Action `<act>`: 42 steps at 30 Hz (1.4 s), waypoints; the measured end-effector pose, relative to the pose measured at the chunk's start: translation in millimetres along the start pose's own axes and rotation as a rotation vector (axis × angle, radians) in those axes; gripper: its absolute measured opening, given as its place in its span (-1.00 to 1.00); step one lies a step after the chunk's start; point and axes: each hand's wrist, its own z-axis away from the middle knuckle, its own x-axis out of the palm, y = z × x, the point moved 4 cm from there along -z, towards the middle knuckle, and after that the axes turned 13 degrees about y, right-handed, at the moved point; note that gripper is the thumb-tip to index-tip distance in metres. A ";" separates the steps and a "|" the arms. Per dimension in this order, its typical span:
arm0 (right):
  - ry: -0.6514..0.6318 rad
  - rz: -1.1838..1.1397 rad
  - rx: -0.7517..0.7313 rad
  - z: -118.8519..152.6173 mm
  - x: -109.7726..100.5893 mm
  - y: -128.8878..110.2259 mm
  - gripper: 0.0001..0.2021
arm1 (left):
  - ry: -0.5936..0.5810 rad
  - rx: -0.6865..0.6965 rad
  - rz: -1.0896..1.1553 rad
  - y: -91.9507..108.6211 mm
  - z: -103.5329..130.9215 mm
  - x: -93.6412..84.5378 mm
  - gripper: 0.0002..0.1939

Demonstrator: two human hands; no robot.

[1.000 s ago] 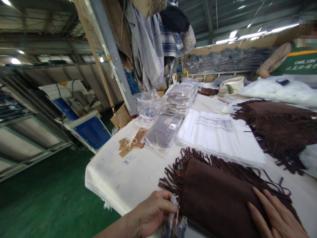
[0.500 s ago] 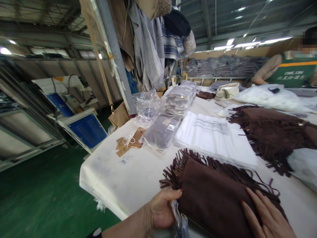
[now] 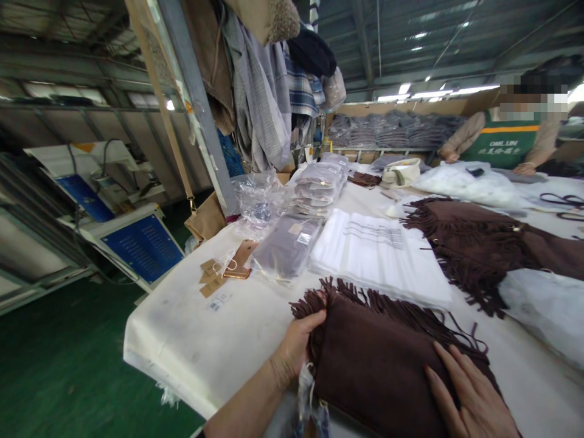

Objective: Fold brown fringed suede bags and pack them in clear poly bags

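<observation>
Brown fringed pouch point(image 3: 378, 359) is lying unbagged on the near part of the white table point(image 3: 182, 340), with plastic wrapping point(image 3: 305, 389) hanging at its near left corner, while grey packets point(image 3: 317, 185) beyond are already sitting in clear bags. Working apart, the left hand point(image 3: 298, 344) is gripping its left edge and the right hand point(image 3: 469, 395) is resting spread across its face. Clothes point(image 3: 258, 91) are hanging overhead; a co-worker point(image 3: 506, 143) is facing the table's far side.
</observation>
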 end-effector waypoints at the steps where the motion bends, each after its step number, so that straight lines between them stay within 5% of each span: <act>1: -0.001 0.005 0.005 -0.5 -0.2 -0.1 -0.65 | -0.012 0.068 -0.144 4.2 4.3 4.0 -0.54; 5: 0.003 0.023 0.013 0.9 2.4 0.1 -0.65 | -0.095 0.471 -1.135 8.4 22.8 31.5 -0.22; 8: 0.017 0.026 0.011 3.4 5.3 -0.2 -0.65 | -0.086 0.519 -1.514 -7.3 28.6 45.5 -0.12; 18: 0.046 0.035 0.022 8.1 8.7 0.0 -0.67 | -0.405 0.860 -1.495 -48.1 49.6 83.8 -0.12; 22: 0.072 0.010 0.001 12.6 11.3 0.8 -0.69 | -0.592 1.170 -1.393 -42.1 67.2 94.4 -0.25; 24: 0.071 0.004 0.030 13.2 11.0 0.3 -0.68 | -0.482 1.297 -1.313 -20.9 66.2 89.5 -0.50; 25: 0.068 0.005 0.047 12.4 10.3 -0.2 -0.67 | -0.307 1.279 -1.294 -6.0 59.0 82.5 -0.61; 27: 0.057 0.016 0.071 8.5 8.4 -1.3 -0.65 | 0.140 1.088 -1.277 23.0 35.8 60.1 -0.67; 29: 0.069 0.035 0.072 1.9 4.9 -2.2 -0.65 | 0.389 0.866 -1.284 38.3 11.4 39.5 -0.59; 34: 0.106 0.082 0.013 -12.7 -3.3 -4.7 -0.67 | 0.380 0.768 -1.287 31.1 -28.1 29.2 -0.46; 42: 0.066 0.053 0.101 0.8 3.1 -5.0 -0.66 | 0.415 0.824 -1.106 28.8 -42.1 27.9 -0.69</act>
